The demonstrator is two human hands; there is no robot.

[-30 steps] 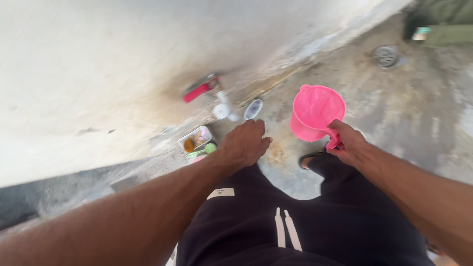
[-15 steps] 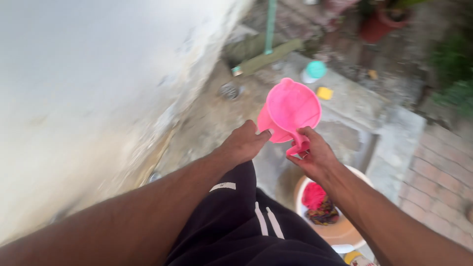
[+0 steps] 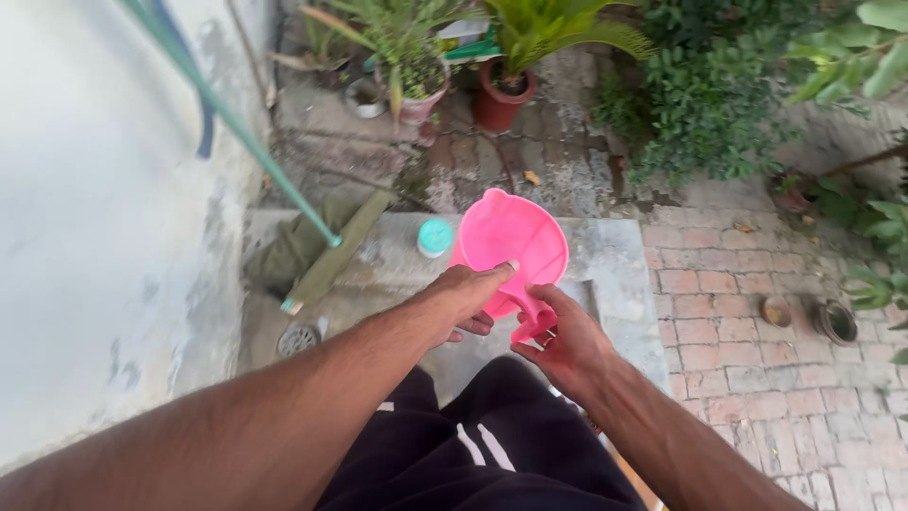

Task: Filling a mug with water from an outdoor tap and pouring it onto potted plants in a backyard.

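Between our hands sits the pink jug (image 3: 511, 248), right hand (image 3: 565, 345) gripping its handle while left hand (image 3: 470, 298) fingers press the rim, steadying it.

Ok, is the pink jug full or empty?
Empty, as far as shows: the pink jug is tipped, its bare pink inside facing the camera, no water visible.

One pink jug (image 3: 511, 241), one teal-lidded jar (image 3: 435, 237), two potted plants (image 3: 506, 95), perhaps two small empty pots (image 3: 837, 320).

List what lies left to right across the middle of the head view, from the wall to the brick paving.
White wall → green pole → floor drain → teal-lidded jar → pink jug → two small round pots on the brick paving.
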